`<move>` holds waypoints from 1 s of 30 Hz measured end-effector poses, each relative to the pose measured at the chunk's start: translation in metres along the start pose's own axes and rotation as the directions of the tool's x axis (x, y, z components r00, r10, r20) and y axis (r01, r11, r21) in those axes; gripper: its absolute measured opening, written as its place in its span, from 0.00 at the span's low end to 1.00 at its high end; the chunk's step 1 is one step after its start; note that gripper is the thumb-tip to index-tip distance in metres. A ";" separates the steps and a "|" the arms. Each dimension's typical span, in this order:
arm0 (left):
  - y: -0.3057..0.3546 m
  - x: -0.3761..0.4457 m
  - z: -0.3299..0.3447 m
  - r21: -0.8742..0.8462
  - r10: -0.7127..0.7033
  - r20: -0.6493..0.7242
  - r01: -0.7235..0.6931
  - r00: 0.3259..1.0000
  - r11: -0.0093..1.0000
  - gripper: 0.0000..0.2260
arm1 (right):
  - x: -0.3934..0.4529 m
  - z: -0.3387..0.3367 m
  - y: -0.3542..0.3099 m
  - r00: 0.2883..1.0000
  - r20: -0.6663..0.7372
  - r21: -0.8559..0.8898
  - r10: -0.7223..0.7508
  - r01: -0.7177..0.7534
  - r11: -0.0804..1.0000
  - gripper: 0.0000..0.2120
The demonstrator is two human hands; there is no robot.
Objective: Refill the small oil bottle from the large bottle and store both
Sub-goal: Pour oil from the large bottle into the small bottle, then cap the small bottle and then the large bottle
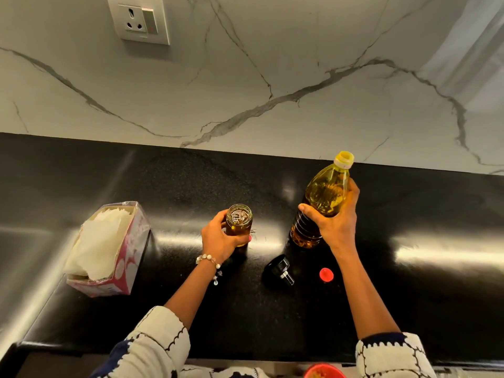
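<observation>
1. Small oil bottle [239, 223], uncapped, amber oil low inside, stands left of centre on the black counter [177, 186]; left hand [218, 238] curls round it.
2. Black spout cap [278, 269] and red cap [326, 274] lie near.
3. Large bottle [321, 203], open, golden oil, tilts right; right hand [334, 216] wraps it.

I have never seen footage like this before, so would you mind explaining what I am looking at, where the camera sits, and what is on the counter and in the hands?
There is no machine here: a person works with two bare hands, and the single picture comes from a wide-angle camera worn on their head, looking forward and down. The left hand grips a small oil bottle, open at the top and standing on the black counter. The right hand grips the large bottle of yellow oil, also uncapped and leaning a little. On the counter lie a black cap with a spout and a red cap, both off their bottles. To the left stands a pink box of white tissues. Behind is a marble wall with a socket.
</observation>
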State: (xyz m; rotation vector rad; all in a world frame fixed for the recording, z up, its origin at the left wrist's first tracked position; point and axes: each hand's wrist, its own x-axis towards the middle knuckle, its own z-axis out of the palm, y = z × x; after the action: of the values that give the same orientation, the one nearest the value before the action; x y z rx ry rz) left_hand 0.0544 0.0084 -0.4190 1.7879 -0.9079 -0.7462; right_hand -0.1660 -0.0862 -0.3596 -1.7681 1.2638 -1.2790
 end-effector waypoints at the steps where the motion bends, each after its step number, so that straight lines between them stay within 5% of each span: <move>1: 0.001 0.000 0.000 -0.002 -0.006 -0.001 0.006 1.000 1.000 0.33 | -0.001 0.000 0.001 1.000 0.006 -0.006 0.011 -0.011 1.000 0.48; 7: 0.005 -0.003 0.004 -0.007 -0.043 0.003 0.043 0.999 0.999 0.33 | -0.023 -0.001 0.015 0.983 -0.056 -0.120 0.176 -0.182 0.976 0.47; 12: 0.006 -0.005 0.008 0.023 -0.049 -0.019 0.050 0.999 0.998 0.32 | -0.077 0.009 0.009 0.922 -0.273 -0.033 0.276 -0.296 0.955 0.26; 16: 0.007 -0.008 0.011 0.037 -0.068 -0.036 0.069 0.997 0.997 0.32 | -0.108 0.013 0.013 0.965 0.041 -0.015 0.259 -0.258 0.966 0.16; 22: 0.007 -0.011 0.012 0.072 -0.075 -0.050 0.079 0.996 0.994 0.33 | -0.127 0.023 0.026 0.893 0.338 -0.211 0.298 -0.237 0.948 0.43; 26: 0.009 -0.012 0.011 0.073 -0.087 -0.046 0.090 0.995 0.993 0.32 | -0.132 0.034 0.029 0.919 0.315 -0.344 0.237 -0.122 0.931 0.38; 30: 0.011 -0.013 0.009 0.078 -0.120 -0.023 0.121 0.993 0.990 0.32 | -0.133 0.040 0.028 0.933 0.279 -0.277 0.227 -0.148 0.949 0.35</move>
State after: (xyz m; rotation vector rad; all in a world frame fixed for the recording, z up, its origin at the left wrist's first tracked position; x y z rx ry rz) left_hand 0.0375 0.0119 -0.4111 1.9305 -0.8334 -0.7779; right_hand -0.1485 0.0256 -0.4446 -1.8770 1.4182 -0.7235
